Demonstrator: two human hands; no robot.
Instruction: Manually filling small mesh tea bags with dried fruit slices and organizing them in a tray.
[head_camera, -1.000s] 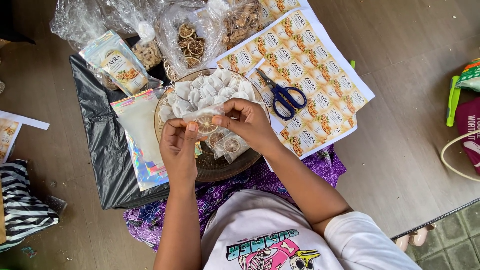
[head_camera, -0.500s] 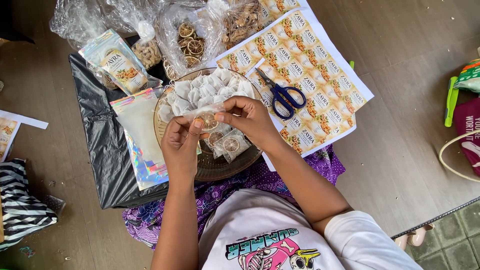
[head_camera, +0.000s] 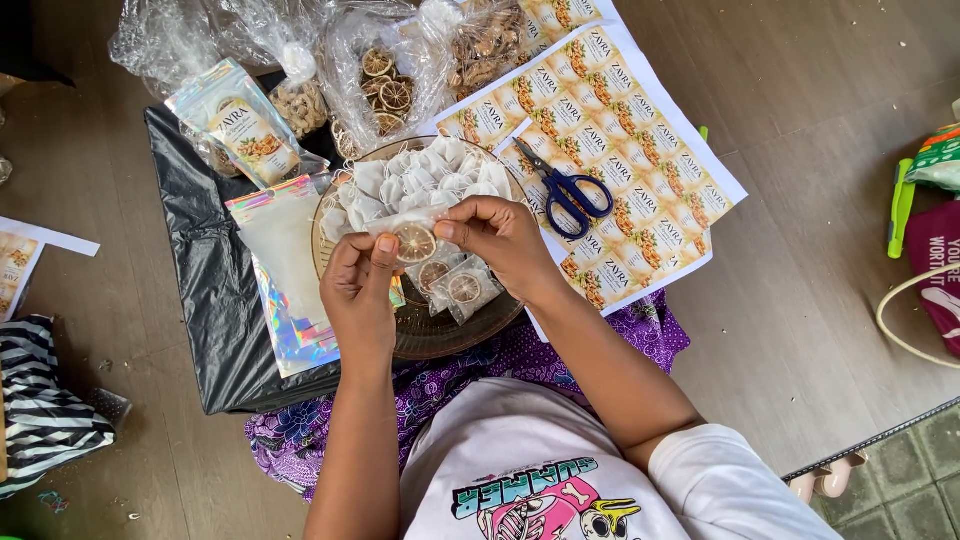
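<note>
Over the near half of the round tray (head_camera: 345, 195), both hands work one small clear pouch (head_camera: 412, 232) holding a dried citrus slice. Left hand (head_camera: 358, 295) pinches the pouch's left edge between thumb and fingers; right hand (head_camera: 500, 240) pinches its right edge, fingers curled. The pouch is held flat just above the tray, its top edge stretched between the two pinches; can't tell if sealed.

Done, by my read: two filled pouches (head_camera: 455, 285) lie on the tray's near side. Left: a heap of white sachets (head_camera: 425, 175) fills the tray's far half, and holographic zip bags (head_camera: 285, 270) lie off its left edge on the black sheet (head_camera: 195, 230).

Scissors (head_camera: 560, 190) rest on the label sheets (head_camera: 620, 150), off the tray's right edge. Looks early to midway.
</note>
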